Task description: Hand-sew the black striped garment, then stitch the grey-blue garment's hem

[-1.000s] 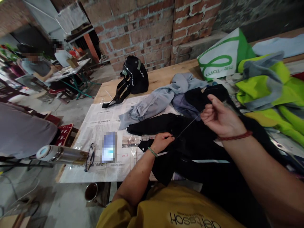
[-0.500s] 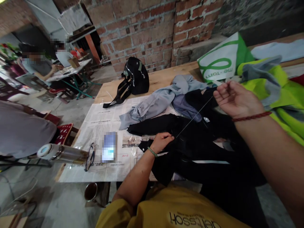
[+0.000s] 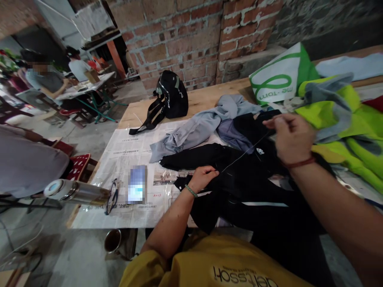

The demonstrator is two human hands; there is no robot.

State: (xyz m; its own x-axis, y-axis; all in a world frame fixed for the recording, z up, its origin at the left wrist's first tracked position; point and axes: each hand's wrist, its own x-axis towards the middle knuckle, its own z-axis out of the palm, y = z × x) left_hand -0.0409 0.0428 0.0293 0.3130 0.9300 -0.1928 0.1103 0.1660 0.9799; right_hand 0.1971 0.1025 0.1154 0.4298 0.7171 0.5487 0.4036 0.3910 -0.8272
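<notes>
A black garment [image 3: 248,183] is spread over the table in front of me. My left hand [image 3: 204,177] lies at its left part, thumb and finger pinching the black cloth. From that spot a thin pale thread [image 3: 244,153] runs up to the right, slightly slack. My right hand [image 3: 292,137] is raised above the garment's far right part with its fingers closed at the thread's other end. A needle there would be too small to make out. Behind the garment lies crumpled grey cloth [image 3: 191,131].
Newspaper [image 3: 119,151] covers part of the wooden table. On the left are a phone [image 3: 137,185], glasses [image 3: 112,197] and a flask [image 3: 76,192]. A black bag [image 3: 172,95] and a green-white bag [image 3: 279,75] stand behind; yellow-green clothing [image 3: 350,119] lies right. People sit at left.
My right hand has come down and a little nearer, turning at the wrist. The thread has gone from taut to slightly slack. My left hand stays on the cloth.
</notes>
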